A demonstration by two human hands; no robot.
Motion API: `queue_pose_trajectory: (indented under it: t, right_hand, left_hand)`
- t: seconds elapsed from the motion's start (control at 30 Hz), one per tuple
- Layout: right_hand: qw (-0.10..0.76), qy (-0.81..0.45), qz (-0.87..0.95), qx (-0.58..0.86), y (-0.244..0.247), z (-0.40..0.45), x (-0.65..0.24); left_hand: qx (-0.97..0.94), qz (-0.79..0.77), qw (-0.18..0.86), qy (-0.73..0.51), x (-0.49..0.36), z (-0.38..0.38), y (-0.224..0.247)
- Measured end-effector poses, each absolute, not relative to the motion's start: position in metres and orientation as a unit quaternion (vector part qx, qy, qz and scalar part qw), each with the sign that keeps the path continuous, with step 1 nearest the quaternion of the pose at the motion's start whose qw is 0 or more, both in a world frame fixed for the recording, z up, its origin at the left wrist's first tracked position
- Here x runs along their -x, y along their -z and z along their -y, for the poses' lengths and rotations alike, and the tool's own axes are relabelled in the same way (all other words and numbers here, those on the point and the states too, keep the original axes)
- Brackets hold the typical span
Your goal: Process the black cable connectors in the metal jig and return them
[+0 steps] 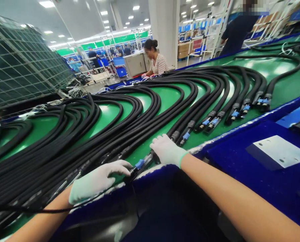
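Both my hands wear white gloves and lie at the near edge of a green-topped bench. Black corrugated cables [39, 161] sweep across it in long parallel curves. My left hand [97, 179] rests on the bundle, its fingertips beside a black connector with a blue clip [140, 163]. My right hand [166, 150] lies just past that connector, over the cable near its end, and hides part of it. Further right, several similar cable ends with blue clips [212, 121] lie in a row.
The green bench surface [165, 97] has a blue padded edge [240, 134] and a white plate [278, 151] on blue at right. A seated co-worker [157, 60] handles cables beyond. A wire-mesh cage [21, 64] stands left, a white pillar [165, 27] behind, and a standing person [238, 33] far right.
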State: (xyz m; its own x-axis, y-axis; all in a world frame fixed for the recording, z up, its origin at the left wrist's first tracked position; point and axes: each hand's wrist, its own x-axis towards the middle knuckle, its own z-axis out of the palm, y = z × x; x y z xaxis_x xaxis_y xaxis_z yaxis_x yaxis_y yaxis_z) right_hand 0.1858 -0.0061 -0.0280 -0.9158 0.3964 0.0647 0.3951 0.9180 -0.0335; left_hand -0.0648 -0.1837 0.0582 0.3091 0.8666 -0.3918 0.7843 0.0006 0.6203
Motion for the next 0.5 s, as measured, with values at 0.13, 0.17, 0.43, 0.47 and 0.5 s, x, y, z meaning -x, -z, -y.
queue_pose_trajectory:
  t: [0.13,0.17,0.43,0.47,0.5]
  right_hand:
    - [0.028,0.017,0.974,0.223,0.030,-0.015,-0.214]
    - [0.027,0.020,0.973,0.230,0.032,-0.024,-0.223]
    - [0.028,0.045,0.941,0.334,0.043,-0.097,-0.272]
    - [0.033,0.045,0.934,0.353,0.038,-0.099,-0.273]
    - [0.043,0.045,0.928,0.366,0.031,-0.099,-0.274]
  left_hand:
    - [-0.719,-0.556,0.412,-0.052,0.067,0.193,-0.049]
    - [-0.726,-0.547,0.413,-0.055,0.065,0.196,-0.048]
    - [-0.709,-0.525,0.469,-0.024,0.050,0.178,-0.086]
    - [-0.706,-0.555,0.440,-0.024,0.051,0.170,-0.085]
    - [-0.703,-0.594,0.390,-0.030,0.053,0.161,-0.080]
